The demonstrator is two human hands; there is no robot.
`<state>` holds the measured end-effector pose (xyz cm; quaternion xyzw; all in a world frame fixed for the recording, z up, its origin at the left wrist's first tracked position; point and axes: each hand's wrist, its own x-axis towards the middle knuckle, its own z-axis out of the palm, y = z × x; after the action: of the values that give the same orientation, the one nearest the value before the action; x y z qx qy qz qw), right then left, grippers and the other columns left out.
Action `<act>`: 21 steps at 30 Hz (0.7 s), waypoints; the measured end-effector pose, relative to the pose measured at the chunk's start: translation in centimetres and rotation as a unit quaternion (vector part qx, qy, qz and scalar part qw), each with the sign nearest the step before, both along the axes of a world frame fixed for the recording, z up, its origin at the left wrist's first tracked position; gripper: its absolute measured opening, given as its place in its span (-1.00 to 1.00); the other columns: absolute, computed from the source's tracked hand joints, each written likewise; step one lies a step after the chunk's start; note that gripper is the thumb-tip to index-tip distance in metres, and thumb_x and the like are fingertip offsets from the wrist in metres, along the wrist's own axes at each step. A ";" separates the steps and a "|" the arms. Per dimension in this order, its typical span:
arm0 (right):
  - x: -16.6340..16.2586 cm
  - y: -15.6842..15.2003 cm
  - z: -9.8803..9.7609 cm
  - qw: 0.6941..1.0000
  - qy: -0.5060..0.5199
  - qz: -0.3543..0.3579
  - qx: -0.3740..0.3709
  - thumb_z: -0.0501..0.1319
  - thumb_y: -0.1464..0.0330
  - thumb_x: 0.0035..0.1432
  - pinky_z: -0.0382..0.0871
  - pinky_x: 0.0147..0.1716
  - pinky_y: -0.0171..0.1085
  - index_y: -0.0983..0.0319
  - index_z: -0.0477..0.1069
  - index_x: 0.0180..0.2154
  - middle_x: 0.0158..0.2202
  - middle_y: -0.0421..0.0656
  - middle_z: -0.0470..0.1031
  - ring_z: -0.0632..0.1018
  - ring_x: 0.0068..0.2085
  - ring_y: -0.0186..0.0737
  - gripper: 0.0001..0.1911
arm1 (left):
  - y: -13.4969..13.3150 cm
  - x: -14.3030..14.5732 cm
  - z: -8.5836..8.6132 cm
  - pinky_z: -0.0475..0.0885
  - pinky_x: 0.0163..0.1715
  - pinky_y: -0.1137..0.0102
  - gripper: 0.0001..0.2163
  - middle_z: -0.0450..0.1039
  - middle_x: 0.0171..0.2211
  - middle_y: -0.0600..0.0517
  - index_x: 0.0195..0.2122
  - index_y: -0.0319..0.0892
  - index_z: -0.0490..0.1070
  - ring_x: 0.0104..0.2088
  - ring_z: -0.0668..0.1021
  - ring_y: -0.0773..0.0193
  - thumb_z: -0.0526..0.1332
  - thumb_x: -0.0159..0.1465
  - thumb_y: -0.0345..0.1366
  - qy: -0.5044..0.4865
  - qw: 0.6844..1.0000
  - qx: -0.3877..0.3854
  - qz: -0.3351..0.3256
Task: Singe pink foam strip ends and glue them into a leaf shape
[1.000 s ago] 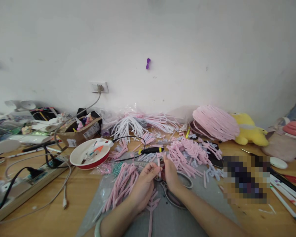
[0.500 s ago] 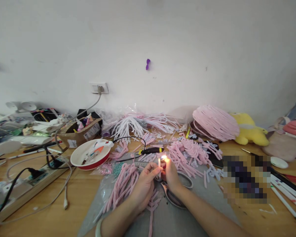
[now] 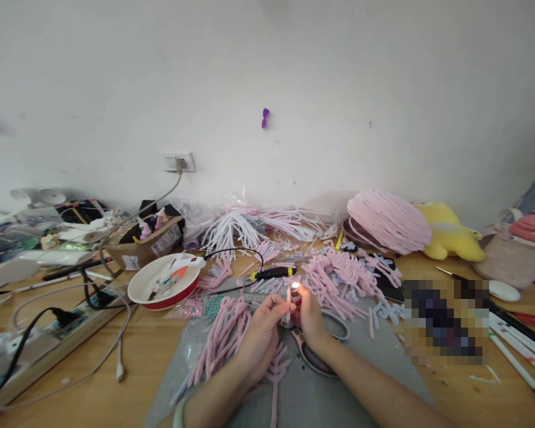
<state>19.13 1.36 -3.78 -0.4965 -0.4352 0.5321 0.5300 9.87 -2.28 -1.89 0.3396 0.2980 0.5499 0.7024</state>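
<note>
My left hand (image 3: 264,326) pinches a short pale pink pipe cleaner (image 3: 288,293), its tip upright beside the flame. In my right hand (image 3: 312,318) is a dark red lighter (image 3: 296,296), lit with a small glow at its top. Both hands nearly touch above the grey mat (image 3: 361,386). Under my right wrist lie large scissors (image 3: 320,364), partly hidden by the hand. A pink branch-shaped piece (image 3: 275,371) of pipe cleaner rests between my forearms. Left of my left hand spreads a bunch of pink pipe cleaners (image 3: 220,339).
A red-and-white bowl (image 3: 160,302) with a glue gun stands at left, near a power strip (image 3: 40,353) and loose cables. Behind my hands are shaped pink pieces (image 3: 339,270) and a black-yellow tool (image 3: 274,273). A yellow plush toy (image 3: 450,235) sits at back right.
The lighter's flame has shrunk from a large bright orange flare to a small glow. My hands have stayed almost in place.
</note>
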 end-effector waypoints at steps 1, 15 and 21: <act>0.0 0.1 -0.2 1.000 -0.003 -0.001 0.004 -0.10 0.16 -0.01 0.09 -0.67 -0.39 0.18 0.06 -0.65 -0.72 -0.27 0.15 0.17 -0.65 -0.38 -0.69 | 0.0 0.0 0.1 0.20 -0.33 0.46 -0.90 0.41 -0.52 0.08 -0.53 -0.20 0.29 -0.44 0.37 0.37 0.18 0.11 -0.40 0.004 1.000 0.000 0.000; 0.0 0.2 -0.5 1.000 0.011 -0.010 -0.010 -0.09 0.15 -0.01 0.02 -0.70 -0.39 0.18 0.03 -0.66 -0.72 -0.30 0.10 0.13 -0.66 -0.39 -0.69 | 0.0 -0.1 0.3 0.20 -0.35 0.45 -0.90 0.41 -0.53 0.08 -0.54 -0.21 0.31 -0.46 0.36 0.36 0.22 0.07 -0.37 0.008 1.000 -0.006 0.007; 0.0 -0.1 0.4 0.999 0.022 -0.020 0.023 -0.08 0.14 -0.08 0.00 -0.68 -0.39 0.18 0.01 -0.68 -0.73 -0.31 0.05 0.12 -0.65 -0.40 -0.70 | 0.0 0.0 0.1 0.21 -0.35 0.45 -0.90 0.41 -0.52 0.08 -0.54 -0.20 0.30 -0.46 0.38 0.36 0.24 0.04 -0.40 -0.014 1.000 -0.018 0.016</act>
<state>19.10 1.25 -3.40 -0.4813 -0.4255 0.5219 0.5612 9.86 -2.29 -1.77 0.3141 0.3031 0.5602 0.7040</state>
